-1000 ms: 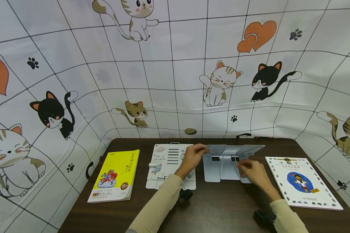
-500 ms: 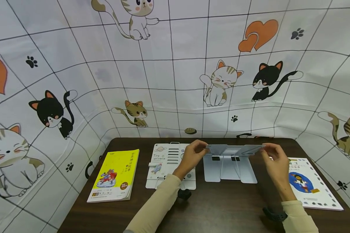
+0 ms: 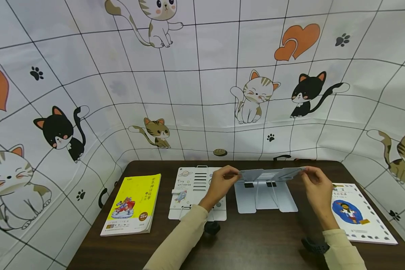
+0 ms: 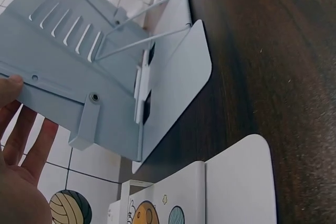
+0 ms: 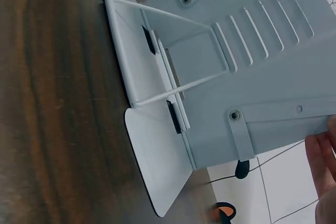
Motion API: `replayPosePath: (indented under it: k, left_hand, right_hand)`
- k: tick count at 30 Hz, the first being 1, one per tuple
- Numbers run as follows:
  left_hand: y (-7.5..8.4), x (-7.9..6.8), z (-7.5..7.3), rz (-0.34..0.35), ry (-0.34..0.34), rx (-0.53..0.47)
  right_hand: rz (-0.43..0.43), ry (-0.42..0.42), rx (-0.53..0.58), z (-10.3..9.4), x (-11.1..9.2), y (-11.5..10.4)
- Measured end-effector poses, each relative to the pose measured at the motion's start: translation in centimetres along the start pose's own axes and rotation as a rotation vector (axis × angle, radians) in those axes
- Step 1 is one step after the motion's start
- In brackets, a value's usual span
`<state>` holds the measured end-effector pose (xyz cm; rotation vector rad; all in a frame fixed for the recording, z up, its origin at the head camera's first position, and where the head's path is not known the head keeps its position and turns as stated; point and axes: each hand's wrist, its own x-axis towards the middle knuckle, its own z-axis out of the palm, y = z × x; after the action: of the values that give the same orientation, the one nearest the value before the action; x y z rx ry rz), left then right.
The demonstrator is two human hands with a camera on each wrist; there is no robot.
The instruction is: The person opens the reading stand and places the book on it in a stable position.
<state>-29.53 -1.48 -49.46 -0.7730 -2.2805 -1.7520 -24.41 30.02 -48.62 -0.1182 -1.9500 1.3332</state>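
A pale grey metal book stand (image 3: 244,198) stands on the table with its slotted back plate (image 4: 63,51) raised from the base. My left hand (image 3: 218,186) pinches the plate's left edge, thumb on the near face and fingers behind, as the left wrist view shows (image 4: 23,150). At the opposite edge, my right hand (image 3: 318,193) pinches the plate, its fingertips showing in the right wrist view. A bent wire support (image 5: 173,90) runs from the base to the slots. Left of this stand lies a white "Tiny universe" book stand (image 3: 185,195), folded flat and partly covered by my left arm.
A yellow book (image 3: 135,202) lies at the left of the dark wooden table (image 3: 243,243). At the right is a white book (image 3: 368,217) with a blue round picture, overlapped by my right hand. A cat-printed cloth (image 3: 202,90) hangs behind the table.
My right hand has gone from the stand's base at lower right up to the back plate's right edge and grips it there. My left hand has stayed at the left edge.
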Motion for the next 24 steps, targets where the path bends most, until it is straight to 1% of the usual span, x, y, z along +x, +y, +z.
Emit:
replayPosePath:
  k: [3, 5, 8, 11, 16, 19, 21, 24]
  left_hand:
    - [0.2, -0.4, -0.1, 0.032, -0.006, 0.002]
    - [0.5, -0.7, -0.1, 0.067, -0.013, -0.002]
    - [0.9, -1.2, 0.1, 0.128, -0.019, -0.011]
    - [1.2, -1.7, 0.6, 0.202, -0.026, -0.007]
    - [1.9, -2.6, 1.6, 0.334, -0.057, 0.042]
    - [2.3, -3.1, 2.3, 0.398, -0.068, 0.070]
    - [2.6, -3.4, 2.7, 0.430, -0.067, 0.085]
    - [3.3, -3.8, 3.5, 0.453, -0.052, 0.111]
  right_hand:
    - [0.009, -0.003, 0.001, 0.4, 0.6, 0.3]
    - [0.022, -0.012, 0.005, 0.7, 1.1, 0.5]
    - [0.047, -0.045, 0.054, 1.3, 2.0, 0.7]
    - [0.073, -0.087, 0.169, 2.1, 2.9, 1.1]
    - [0.122, -0.143, 0.433, 3.6, 4.2, 2.1]
    - [0.126, -0.191, 0.527, 4.4, 4.9, 2.8]
    - [0.121, -0.246, 0.536, 4.7, 5.2, 2.5]
    - [0.134, -0.336, 0.490, 4.9, 5.6, 1.3]
